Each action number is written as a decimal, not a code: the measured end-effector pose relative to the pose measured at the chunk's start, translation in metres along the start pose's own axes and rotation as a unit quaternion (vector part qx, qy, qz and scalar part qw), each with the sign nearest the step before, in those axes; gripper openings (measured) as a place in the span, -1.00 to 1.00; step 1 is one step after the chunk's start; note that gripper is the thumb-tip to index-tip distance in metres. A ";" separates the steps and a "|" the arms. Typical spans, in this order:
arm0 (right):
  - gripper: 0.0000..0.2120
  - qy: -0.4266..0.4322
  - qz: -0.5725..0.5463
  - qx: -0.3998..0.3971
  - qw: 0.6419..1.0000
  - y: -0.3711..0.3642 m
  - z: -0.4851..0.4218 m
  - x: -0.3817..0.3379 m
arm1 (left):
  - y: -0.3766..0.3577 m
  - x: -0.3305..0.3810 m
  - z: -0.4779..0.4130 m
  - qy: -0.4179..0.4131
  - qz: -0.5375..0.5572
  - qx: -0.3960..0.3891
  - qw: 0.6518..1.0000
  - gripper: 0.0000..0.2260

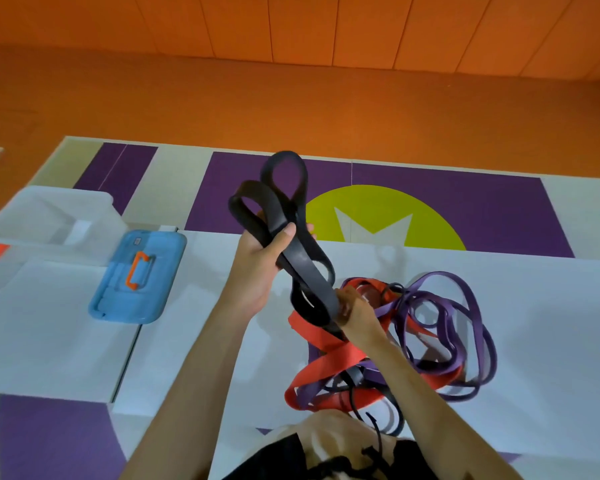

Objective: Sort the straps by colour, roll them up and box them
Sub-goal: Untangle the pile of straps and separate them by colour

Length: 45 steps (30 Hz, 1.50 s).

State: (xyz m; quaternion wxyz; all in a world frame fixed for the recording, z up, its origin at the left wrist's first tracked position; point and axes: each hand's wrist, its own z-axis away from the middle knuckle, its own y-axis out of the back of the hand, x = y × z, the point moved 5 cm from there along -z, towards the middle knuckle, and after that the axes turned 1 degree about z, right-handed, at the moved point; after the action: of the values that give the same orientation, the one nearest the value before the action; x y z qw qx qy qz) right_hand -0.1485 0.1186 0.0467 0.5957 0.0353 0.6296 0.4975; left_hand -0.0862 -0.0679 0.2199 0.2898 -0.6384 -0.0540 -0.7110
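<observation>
A wide black strap (284, 206), folded into several loops, is held up above the white table (534, 323). My left hand (257, 261) grips its upper part with the thumb across the band. My right hand (355, 311) pinches its lower end. Under my right hand lies a tangled pile: red straps (326, 358), purple straps (465, 306) and thin black straps (357, 379), all mixed together.
A blue box lid (139, 275) with an orange handle lies on the table to the left. A clear plastic box (49, 220) stands at the far left. Beyond the table the floor is purple, cream and orange.
</observation>
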 end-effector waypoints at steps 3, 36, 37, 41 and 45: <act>-0.89 0.005 -0.029 0.032 0.999 0.017 0.000 0.000 | 0.010 0.006 -0.004 -0.013 0.001 0.039 0.999 -0.76; -0.65 -0.276 -0.219 -0.034 0.935 -0.050 0.066 0.096 | 0.191 -0.161 0.026 0.241 -0.325 0.193 0.894 -0.20; -0.60 -0.282 -0.242 -0.035 0.928 -0.055 0.067 0.095 | 0.190 -0.164 0.030 0.251 -0.328 0.182 0.892 -0.13; -0.60 -0.303 -0.283 0.043 0.909 -0.050 0.073 0.082 | 0.185 -0.177 0.041 0.236 -0.335 0.111 0.905 0.00; -0.65 -0.261 -0.225 0.143 0.928 -0.021 0.083 0.051 | 0.169 -0.190 0.045 0.197 -0.428 0.054 0.880 -0.11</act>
State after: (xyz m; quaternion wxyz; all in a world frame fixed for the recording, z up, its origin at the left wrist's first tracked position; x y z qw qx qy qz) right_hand -0.0866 0.1887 0.0135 0.8240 0.1061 0.5078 0.2279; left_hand 0.0376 -0.1223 -0.0003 -0.0040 -0.3830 -0.3025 -0.8728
